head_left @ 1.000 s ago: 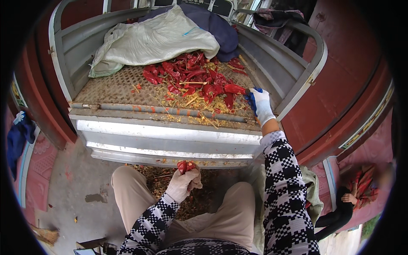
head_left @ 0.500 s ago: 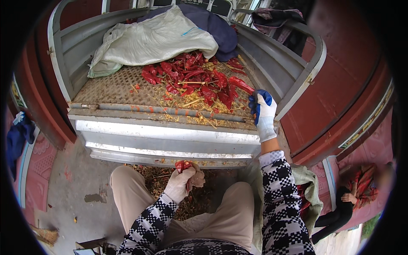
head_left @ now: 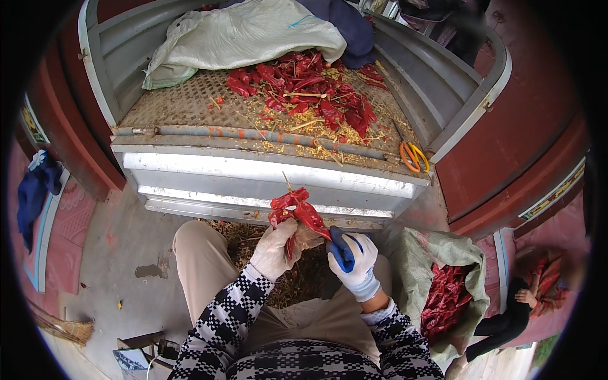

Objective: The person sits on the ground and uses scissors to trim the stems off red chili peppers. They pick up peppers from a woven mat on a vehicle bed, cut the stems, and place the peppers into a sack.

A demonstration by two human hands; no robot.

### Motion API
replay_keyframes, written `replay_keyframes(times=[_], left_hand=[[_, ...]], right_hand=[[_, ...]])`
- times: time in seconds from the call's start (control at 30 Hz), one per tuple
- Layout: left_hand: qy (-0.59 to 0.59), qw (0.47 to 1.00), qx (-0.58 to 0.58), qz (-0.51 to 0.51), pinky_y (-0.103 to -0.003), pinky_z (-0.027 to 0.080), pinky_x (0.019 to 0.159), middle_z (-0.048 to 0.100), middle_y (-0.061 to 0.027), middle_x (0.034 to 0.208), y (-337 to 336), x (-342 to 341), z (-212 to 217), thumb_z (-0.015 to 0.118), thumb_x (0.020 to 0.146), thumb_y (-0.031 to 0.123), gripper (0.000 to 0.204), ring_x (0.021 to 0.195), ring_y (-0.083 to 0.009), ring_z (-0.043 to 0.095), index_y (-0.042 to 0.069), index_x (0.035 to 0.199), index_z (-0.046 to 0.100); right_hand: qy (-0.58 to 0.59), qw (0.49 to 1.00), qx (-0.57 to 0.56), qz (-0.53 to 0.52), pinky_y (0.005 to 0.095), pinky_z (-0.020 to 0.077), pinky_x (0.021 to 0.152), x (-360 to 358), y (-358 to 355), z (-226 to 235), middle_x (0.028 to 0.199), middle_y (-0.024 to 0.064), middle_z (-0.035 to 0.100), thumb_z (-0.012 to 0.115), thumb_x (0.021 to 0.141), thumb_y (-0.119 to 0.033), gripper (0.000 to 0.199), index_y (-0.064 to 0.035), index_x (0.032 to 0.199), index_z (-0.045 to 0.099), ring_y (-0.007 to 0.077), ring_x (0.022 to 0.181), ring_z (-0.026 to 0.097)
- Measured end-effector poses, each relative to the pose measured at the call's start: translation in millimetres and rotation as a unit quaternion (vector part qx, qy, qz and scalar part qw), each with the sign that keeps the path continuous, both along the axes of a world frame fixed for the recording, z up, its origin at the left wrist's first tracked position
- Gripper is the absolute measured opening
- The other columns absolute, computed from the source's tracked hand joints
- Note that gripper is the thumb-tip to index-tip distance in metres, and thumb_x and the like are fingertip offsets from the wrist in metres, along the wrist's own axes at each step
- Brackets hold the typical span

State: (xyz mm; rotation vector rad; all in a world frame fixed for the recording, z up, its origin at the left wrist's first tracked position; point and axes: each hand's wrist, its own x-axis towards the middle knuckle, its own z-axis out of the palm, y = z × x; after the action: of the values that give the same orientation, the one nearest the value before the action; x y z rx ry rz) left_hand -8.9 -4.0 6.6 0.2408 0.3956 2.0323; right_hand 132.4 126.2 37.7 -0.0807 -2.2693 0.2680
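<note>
In front of my lap, my left hand (head_left: pixel 277 249), in a whitish glove, is closed around several dried red chili peppers (head_left: pixel 292 206); a thin stem sticks up from them. My right hand (head_left: pixel 353 258), in a white and blue glove, pinches the tip of a long red chili pepper (head_left: pixel 312 219) that reaches across to the left hand's bunch. A loose pile of red chili peppers (head_left: pixel 329 104) lies on the metal cargo bed (head_left: pixel 183 114) ahead, among yellow seeds and bits of stem. Scissors with orange and yellow handles (head_left: pixel 410 156) lie at the bed's right front corner.
A pale woven sack (head_left: pixel 247 38) covers the back of the pile, beside dark blue cloth (head_left: pixel 354 41). An open sack (head_left: pixel 411 259) with red chilies inside stands to my right. A broom (head_left: pixel 73 329) lies at lower left. Another person (head_left: pixel 506 316) is at far right.
My right hand has come back from the bed's right edge to my left hand, bringing a chili pepper. The left hand has risen slightly. The scissors now show on the bed.
</note>
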Motion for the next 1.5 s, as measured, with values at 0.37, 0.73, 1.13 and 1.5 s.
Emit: replay_keyframes(times=[0.37, 0.73, 1.13, 1.5], left_hand=[[0.094, 0.993, -0.065, 0.01, -0.033, 0.053, 0.087, 0.064, -0.0134, 0.109, 3.5, 2.3, 0.1, 0.055, 0.093, 0.009, 0.03, 0.097, -0.0204, 0.064, -0.003, 0.12, 0.054], [0.163, 0.978, -0.123, 0.041, -0.029, 0.055, 0.078, 0.062, -0.0097, 0.106, 6.1, 10.5, -3.7, 0.058, 0.091, 0.008, 0.031, 0.091, -0.0163, 0.063, -0.004, 0.119, 0.054], [0.309, 0.937, -0.163, -0.016, -0.024, 0.047, 0.066, 0.063, -0.0028, 0.088, 4.9, 10.8, -7.5, 0.062, 0.088, 0.008, 0.021, 0.074, -0.0105, 0.057, 0.001, 0.108, 0.059], [0.238, 0.946, -0.218, -0.022, -0.024, 0.035, 0.049, 0.054, -0.0022, 0.07, 1.6, 13.1, 5.7, 0.061, 0.08, -0.002, 0.012, 0.056, -0.0094, 0.047, 0.003, 0.09, 0.055]], right_hand=[[-0.087, 0.994, 0.029, 0.064, 0.0406, 0.0468, 0.072, -2.9, -13.4, 0.4, 0.091, 0.0088, 0.063, 0.078, 0.063, -0.021, 0.037, -0.0093, 0.095, 0.064, 0.0291, 0.081, 0.061], [-0.13, 0.773, -0.609, 0.12, 0.0322, 0.0482, 0.091, -34.1, 32.5, 7.5, 0.116, 0.0093, 0.06, 0.07, 0.081, -0.011, 0.06, -0.0034, 0.135, 0.047, 0.0159, 0.108, 0.057], [-0.129, 0.992, 0.013, 0.003, 0.0433, 0.0482, 0.068, -40.8, 12.3, 16.4, 0.082, 0.0134, 0.062, 0.07, 0.074, -0.023, 0.027, -0.0035, 0.092, 0.065, 0.0332, 0.076, 0.06], [-0.118, 0.777, -0.615, 0.07, 0.0281, 0.0478, 0.055, -40.4, 11.5, -6.6, 0.071, 0.0046, 0.059, 0.054, 0.095, -0.011, 0.014, -0.0001, 0.095, 0.062, 0.0102, 0.061, 0.054]])
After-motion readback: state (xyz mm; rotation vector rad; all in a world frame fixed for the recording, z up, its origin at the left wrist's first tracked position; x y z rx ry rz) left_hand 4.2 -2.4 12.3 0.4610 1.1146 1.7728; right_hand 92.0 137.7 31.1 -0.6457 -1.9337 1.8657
